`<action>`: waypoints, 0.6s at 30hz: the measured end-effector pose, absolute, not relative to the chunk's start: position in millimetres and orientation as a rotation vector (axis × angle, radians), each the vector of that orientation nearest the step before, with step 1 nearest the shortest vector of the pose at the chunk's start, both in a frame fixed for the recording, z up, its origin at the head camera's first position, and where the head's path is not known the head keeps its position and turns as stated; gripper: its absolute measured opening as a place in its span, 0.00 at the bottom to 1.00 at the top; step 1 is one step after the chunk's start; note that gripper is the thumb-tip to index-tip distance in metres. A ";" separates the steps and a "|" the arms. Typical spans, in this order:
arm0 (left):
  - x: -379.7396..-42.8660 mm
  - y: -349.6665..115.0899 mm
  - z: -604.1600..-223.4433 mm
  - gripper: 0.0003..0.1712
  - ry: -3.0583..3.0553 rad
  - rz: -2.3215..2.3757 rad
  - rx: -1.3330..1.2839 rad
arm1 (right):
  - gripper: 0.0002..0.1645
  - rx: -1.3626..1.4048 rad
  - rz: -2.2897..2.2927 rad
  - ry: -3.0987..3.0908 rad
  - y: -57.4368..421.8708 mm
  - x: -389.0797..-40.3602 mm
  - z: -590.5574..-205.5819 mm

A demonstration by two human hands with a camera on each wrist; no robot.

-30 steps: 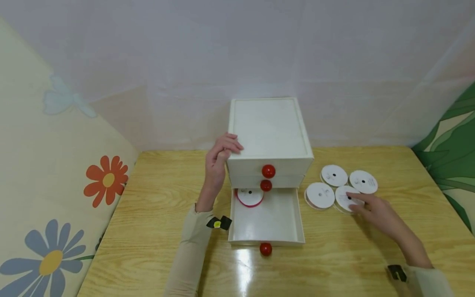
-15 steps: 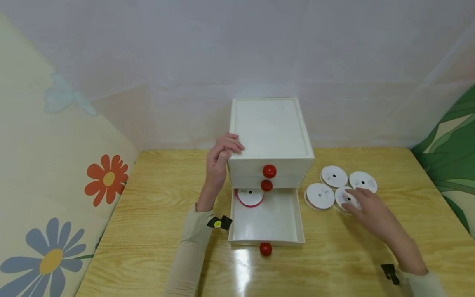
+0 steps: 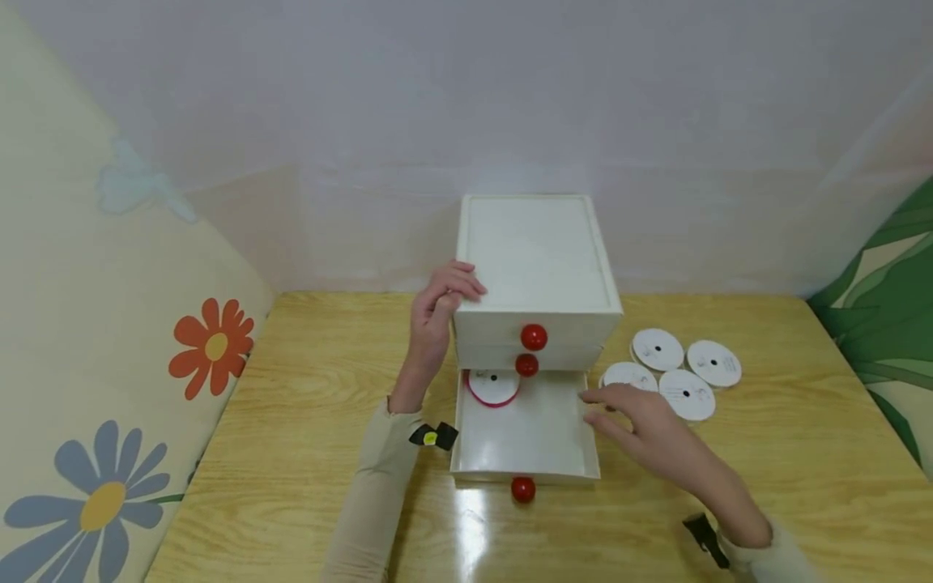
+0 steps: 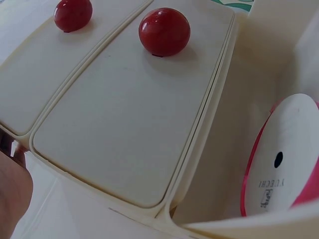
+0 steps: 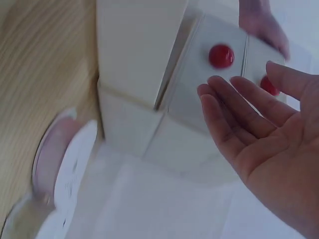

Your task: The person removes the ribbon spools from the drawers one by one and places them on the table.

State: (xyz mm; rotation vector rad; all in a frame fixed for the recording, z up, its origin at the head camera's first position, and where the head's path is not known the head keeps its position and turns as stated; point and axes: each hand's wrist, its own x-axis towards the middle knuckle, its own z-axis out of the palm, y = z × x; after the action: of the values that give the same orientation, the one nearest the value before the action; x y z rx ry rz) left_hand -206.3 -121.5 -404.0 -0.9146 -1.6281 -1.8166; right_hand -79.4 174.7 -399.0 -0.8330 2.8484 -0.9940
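Observation:
A white mini drawer cabinet with red knobs stands at the back of the table. Its bottom drawer is pulled out, with a white spool of red ribbon lying inside at the back left. My left hand rests on the cabinet's top left front corner, fingers over the top; the left wrist view catches only part of it. Beside the drawer's right wall hovers my right hand, holding nothing, its fingers extended in the right wrist view. Several white ribbon spools lie grouped on the table, one partly behind this hand.
The wooden table reaches back to a pale cloth wall. Flower-painted panels flank it on the left, and green leaf panels on the right. The bottom drawer juts toward the front, ending in a red knob.
My right hand has come away from the spools and moved left to the drawer's right edge, with nothing in it. The left hand stays on the cabinet.

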 end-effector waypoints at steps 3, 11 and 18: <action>-206.1 -121.5 -403.5 0.15 -1.632 -1.818 -0.909 | 0.21 -0.867 -0.960 2.736 153.1 -84.9 -402.1; -206.9 -120.8 -403.1 0.15 -1.617 -1.809 -0.929 | 0.17 -1.052 -0.849 2.627 107.7 -102.3 -426.1; -207.8 -121.7 -402.7 0.15 -1.610 -1.805 -0.952 | 0.05 -0.998 -0.812 2.585 90.3 -107.1 -436.7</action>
State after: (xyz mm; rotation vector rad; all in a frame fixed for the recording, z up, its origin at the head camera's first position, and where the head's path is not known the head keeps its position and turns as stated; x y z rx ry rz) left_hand -207.8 -121.7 -402.7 -0.9525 -1.6100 -1.8052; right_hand -107.1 90.3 -436.7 -0.9978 2.5846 -0.8125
